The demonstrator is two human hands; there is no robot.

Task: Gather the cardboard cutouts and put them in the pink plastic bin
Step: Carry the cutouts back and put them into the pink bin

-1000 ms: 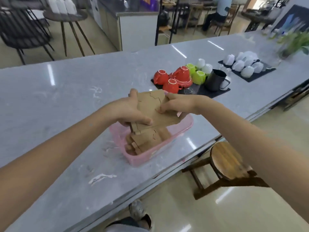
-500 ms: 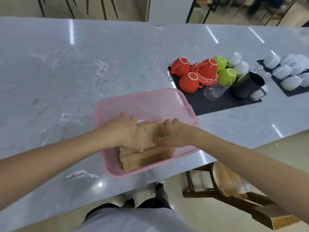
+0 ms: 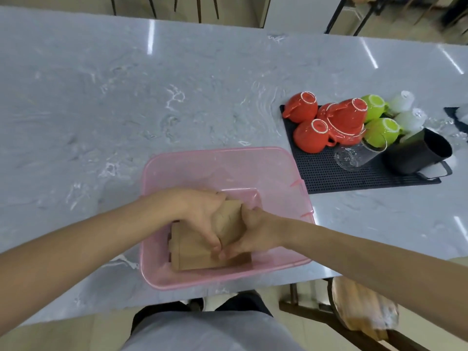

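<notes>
A translucent pink plastic bin sits on the grey marble counter near its front edge. Brown cardboard cutouts lie stacked in the bin's near half. Both of my hands are inside the bin, pressed on the top cutout. My left hand covers its left side with the thumb reaching down the front. My right hand grips its right side, fingertips meeting the left thumb. The lower cutouts are partly hidden under my hands.
A black mat right of the bin carries upturned red cups, green cups, a clear glass and a black pitcher. A wooden stool stands below the counter edge at right.
My hands carried the cutouts down from above the bin into it, then drew closer together on top of the stack. The camera tilted down toward the bin.
</notes>
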